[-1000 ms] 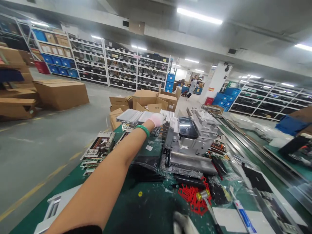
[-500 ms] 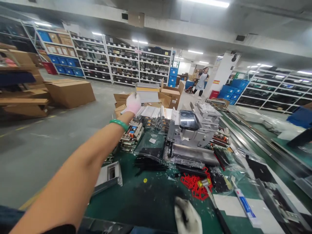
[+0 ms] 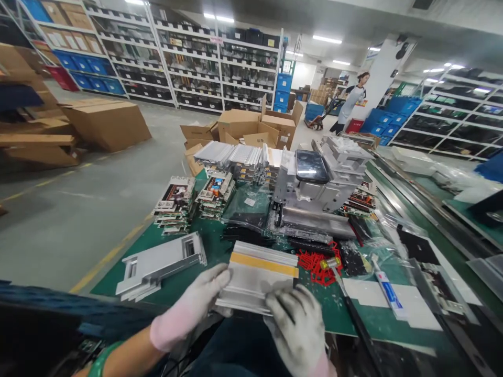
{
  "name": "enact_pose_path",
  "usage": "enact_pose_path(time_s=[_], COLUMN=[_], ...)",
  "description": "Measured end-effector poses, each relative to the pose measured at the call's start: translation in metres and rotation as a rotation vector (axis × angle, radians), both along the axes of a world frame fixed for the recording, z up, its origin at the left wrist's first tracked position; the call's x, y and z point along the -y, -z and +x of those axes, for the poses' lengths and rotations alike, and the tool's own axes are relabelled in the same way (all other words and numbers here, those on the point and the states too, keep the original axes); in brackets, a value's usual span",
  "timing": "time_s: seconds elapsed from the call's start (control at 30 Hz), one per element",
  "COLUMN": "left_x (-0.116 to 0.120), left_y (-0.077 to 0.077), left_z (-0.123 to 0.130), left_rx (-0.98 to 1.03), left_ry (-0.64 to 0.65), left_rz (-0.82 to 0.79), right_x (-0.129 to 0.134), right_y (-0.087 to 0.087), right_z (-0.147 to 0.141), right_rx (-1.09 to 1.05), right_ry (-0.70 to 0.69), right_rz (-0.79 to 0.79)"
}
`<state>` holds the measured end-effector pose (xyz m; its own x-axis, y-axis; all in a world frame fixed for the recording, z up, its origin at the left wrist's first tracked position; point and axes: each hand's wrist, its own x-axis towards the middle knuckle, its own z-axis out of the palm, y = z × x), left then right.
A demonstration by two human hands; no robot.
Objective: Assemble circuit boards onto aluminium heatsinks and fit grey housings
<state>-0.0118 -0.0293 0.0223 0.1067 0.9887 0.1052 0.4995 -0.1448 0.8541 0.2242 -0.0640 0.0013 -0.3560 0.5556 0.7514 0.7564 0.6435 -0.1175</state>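
ribbed metal panel (image 3: 247, 285) held between both hands at the near edge of the green table (image 3: 334, 314), long axis left to right.
left hand (image 3: 195, 299) pinches its left end; right hand (image 3: 296, 324) lays bent fingers on the near right corner, any grip beneath hidden. silver brackets (image 3: 161, 262) sit left, red pieces (image 3: 314, 268) right; some room shows right of the right hand.

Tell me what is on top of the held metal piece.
A yellow strip crosses the metal piece; the right hand covers its near right corner, hiding whatever is there.
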Motion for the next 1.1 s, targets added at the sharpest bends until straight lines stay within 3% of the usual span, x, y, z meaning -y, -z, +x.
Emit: enact_pose_path(time_s=[0.13,0.27,0.33,0.43,0.5,0.63,0.77,0.93,1.1], left_x=[0.009,0.011,0.016,0.025,0.029,0.031,0.028,0.024,0.018], left_y=[0.019,0.028,0.031,0.034,0.037,0.053,0.068,0.072,0.071], left_z=[-0.008,-0.022,-0.019,-0.001,0.013,0.033,0.036,0.033,0.033], left_rx=[-0.224,-0.498,-0.502,-0.498,-0.503,-0.504,-0.561,-0.582,-0.594], left_ry=[0.086,-0.050,-0.049,0.097,0.192,0.295,0.335,0.369,0.385], left_rz=[-0.046,0.238,0.459,0.784,0.900,0.893,0.858,0.848,0.822], right_x=[0.005,0.007,0.000,-0.027,-0.056,-0.119,-0.158,-0.168,-0.158], right_y=[0.019,0.035,0.028,0.002,-0.017,-0.035,-0.028,-0.018,-0.021], right_z=[-0.007,-0.004,0.000,0.001,-0.007,-0.042,-0.074,-0.081,-0.064], right_rx=[0.003,0.021,0.019,0.054,0.158,0.526,0.644,0.677,0.613], right_ry=[-0.030,-0.044,-0.086,-0.097,-0.073,-0.071,-0.058,0.011,0.098], right_rz=[-0.119,-0.204,-0.258,-0.333,-0.384,-0.595,-0.608,-0.599,-0.603])
